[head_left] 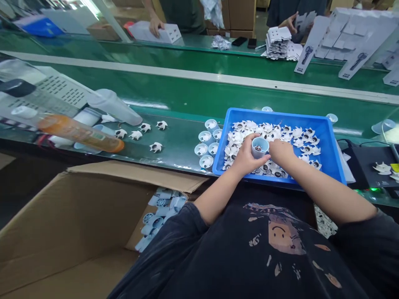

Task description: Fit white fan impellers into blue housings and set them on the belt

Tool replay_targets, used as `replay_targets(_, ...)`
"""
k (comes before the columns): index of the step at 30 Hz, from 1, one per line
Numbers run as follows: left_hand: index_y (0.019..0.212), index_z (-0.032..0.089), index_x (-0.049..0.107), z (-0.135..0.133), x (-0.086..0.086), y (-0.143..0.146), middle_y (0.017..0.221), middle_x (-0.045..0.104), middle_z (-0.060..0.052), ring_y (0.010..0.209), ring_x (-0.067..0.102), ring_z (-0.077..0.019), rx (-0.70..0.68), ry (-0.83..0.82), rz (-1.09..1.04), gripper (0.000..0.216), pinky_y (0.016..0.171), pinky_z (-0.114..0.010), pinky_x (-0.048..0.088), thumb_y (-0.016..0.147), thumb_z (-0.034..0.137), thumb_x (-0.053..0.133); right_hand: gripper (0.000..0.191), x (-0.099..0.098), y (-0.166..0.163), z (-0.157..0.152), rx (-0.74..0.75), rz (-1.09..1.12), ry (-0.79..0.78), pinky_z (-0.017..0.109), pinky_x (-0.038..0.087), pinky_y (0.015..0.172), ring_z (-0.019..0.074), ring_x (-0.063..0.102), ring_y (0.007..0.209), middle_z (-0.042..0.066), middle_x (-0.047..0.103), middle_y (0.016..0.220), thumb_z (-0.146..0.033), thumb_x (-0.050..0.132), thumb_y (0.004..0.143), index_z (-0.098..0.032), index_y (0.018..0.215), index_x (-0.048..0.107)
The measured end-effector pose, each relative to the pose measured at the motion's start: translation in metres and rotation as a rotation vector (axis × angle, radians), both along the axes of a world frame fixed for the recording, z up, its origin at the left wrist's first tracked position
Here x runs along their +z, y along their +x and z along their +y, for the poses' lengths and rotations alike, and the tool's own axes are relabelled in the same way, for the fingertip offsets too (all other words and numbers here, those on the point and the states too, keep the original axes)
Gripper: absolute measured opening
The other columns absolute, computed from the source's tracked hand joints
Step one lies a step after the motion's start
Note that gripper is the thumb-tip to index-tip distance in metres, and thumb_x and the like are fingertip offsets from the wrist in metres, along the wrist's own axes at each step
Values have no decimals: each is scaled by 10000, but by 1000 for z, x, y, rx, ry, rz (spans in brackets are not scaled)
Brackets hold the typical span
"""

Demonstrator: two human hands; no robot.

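My left hand (246, 158) is closed round a small light-blue cup-shaped housing (259, 147), held upright over the blue tray (327, 137). My right hand (281, 153) rests beside the cup on the pile of white fan impellers (280, 135) in the tray, fingers curled down among them; what they pinch is hidden. Several more light-blue cups (206, 143) stand in a cluster on the bench just left of the tray. A few loose white impellers (146, 133) lie farther left.
An open cardboard box (93, 199) with more blue housings (162, 211) sits at my lower left. A green conveyor belt (199, 89) runs across. Other people's hands (156, 25) handle white cartons (280, 41) on the far side. An orange bottle (81, 133) lies left.
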State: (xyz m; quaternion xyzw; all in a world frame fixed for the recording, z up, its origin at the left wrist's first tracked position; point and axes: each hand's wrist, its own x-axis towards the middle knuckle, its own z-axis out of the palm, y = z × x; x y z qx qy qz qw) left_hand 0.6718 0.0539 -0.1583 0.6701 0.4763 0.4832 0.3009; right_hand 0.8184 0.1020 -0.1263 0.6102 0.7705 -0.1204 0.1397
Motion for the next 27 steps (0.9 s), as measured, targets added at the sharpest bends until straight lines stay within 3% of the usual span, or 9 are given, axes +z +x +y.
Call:
replay_targets(4, 1160, 191, 502, -8, 8, -6, 1140, 633, -91, 1030, 630, -246, 21, 60, -45, 583, 917, -374, 505, 705, 427, 780, 198, 9, 16, -9, -121, 225, 25, 450, 486, 919, 269, 575, 1053, 189, 554, 1154, -151, 543, 887, -70, 1060, 597)
replay_targets(7, 1161, 210, 553, -21, 23, -11, 1160, 663, -84, 1072, 628, -268, -52, 106, 86, 513, 955, -410, 484, 730, 392, 763, 279, 21, 41, -28, -112, 497, 17, 366, 519, 862, 208, 609, 1003, 146, 550, 1182, -254, 398, 951, -145, 1187, 497)
replay_targets(10, 1178, 221, 558, -33, 40, -9, 1172, 676, -69, 1072, 634, -276, -148, 148, 276, 477, 958, -424, 469, 730, 287, 708, 372, 27, 62, -54, -155, 1061, -182, 328, 551, 768, 158, 636, 846, 77, 584, 1049, -467, 359, 962, -210, 1230, 374)
replay_targets(13, 1174, 201, 541, -39, 49, -1, 1140, 685, -73, 1039, 644, -276, -177, 182, 357, 488, 918, -407, 481, 725, 290, 709, 503, 31, 67, -76, -199, 1510, -341, 336, 547, 721, 161, 611, 752, 35, 582, 921, -604, 582, 842, -234, 1147, 429)
replay_targets(15, 1190, 196, 523, -41, 50, 4, 1151, 679, -84, 1051, 639, -276, -199, 203, 386, 500, 924, -409, 483, 758, 355, 718, 401, 36, 64, -87, -84, 1405, -150, 331, 530, 732, 160, 595, 777, 43, 581, 931, -531, 599, 870, -228, 1113, 501)
replay_targets(17, 1211, 201, 503, -41, 49, 6, 1172, 672, -89, 1073, 632, -269, -229, 239, 430, 480, 976, -423, 469, 807, 383, 690, 247, 43, 59, -92, 128, 1133, 164, 347, 504, 775, 178, 579, 855, 65, 579, 975, -398, 553, 927, -216, 1092, 579)
replay_targets(20, 1226, 201, 481, -43, 46, 7, 1155, 677, -82, 1080, 631, -248, -220, 344, 485, 401, 1061, -437, 425, 865, 313, 615, 154, 49, 52, -93, 370, 822, 469, 340, 474, 751, 182, 547, 846, 71, 556, 934, -263, 550, 937, -199, 1013, 668)
replay_targets(24, 1190, 189, 488, -50, 44, 13, 1065, 694, -65, 1003, 649, -221, -110, 454, 501, 327, 1041, -411, 447, 874, 241, 553, 121, 40, 43, -85, 418, 867, 507, 268, 440, 626, 136, 515, 716, 41, 499, 802, -220, 619, 895, -180, 809, 694)
replay_targets(27, 1180, 188, 504, -55, 48, 21, 1068, 695, -67, 1002, 649, -216, -4, 456, 493, 312, 1017, -393, 457, 874, 242, 531, 159, 34, 41, -81, 355, 966, 488, 265, 461, 648, 138, 524, 741, 43, 501, 803, -279, 589, 930, -204, 909, 728)
